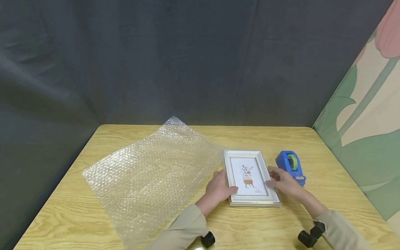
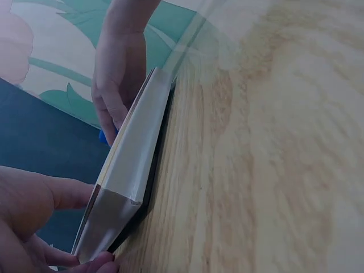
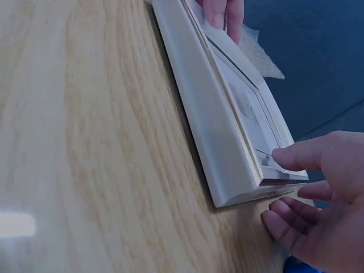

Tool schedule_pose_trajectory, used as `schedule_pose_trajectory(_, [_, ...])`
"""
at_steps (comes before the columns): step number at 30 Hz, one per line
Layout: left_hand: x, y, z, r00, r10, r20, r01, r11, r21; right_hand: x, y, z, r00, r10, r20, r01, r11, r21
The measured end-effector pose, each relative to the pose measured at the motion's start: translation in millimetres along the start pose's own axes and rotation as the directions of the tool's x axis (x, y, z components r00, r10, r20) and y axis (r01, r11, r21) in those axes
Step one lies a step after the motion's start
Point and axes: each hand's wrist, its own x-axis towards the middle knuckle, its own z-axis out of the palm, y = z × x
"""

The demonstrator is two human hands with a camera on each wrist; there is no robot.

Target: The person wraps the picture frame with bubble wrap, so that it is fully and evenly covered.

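Observation:
A white picture frame [image 1: 251, 174] lies face up on the wooden table, showing a small plant drawing behind its front. My left hand [image 1: 218, 188] holds its left side, thumb over the front border. In the left wrist view, fingertips [image 2: 98, 264] of that hand reach the frame's lower edge by the tabletop. My right hand [image 1: 285, 183] grips the opposite side; in the right wrist view its thumb [image 3: 293, 156] lies on the front while the other fingers curl beside the frame's edge, close to the table.
A sheet of bubble wrap [image 1: 152, 167] is spread left of the frame, one corner reaching past the table's back edge. Just beyond my right hand stands a blue tape dispenser [image 1: 284, 163] with a green roll. A dark curtain [image 1: 189, 58] hangs behind; a painted wall [image 1: 378, 146] borders the right.

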Motion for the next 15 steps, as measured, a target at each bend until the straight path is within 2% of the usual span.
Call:
schedule_pose_trajectory(5, [3.2,3.7,0.0,0.999,-0.035,-0.021,0.034,0.999,-0.021,4.6,5,4,0.999,0.042,0.003,-0.042,0.997,0.067])
schedule_pose_trajectory(8, [3.3,4.5,1.6,0.998,-0.065,-0.021,0.063,0.993,-0.102,4.2,6,4,0.998,0.07,0.011,-0.071,0.989,0.127])
schedule_pose_trajectory(11, [2.1,5.3,4.1,0.996,-0.091,-0.013,0.087,0.976,-0.198,-0.3,4,1,0.997,0.07,0.025,-0.074,0.98,0.183])
schedule_pose_trajectory(15, [-0.5,8.5,4.0,0.997,-0.071,-0.005,0.067,0.957,-0.281,-8.5,1,-5,0.998,0.057,0.015,-0.059,0.977,0.206])
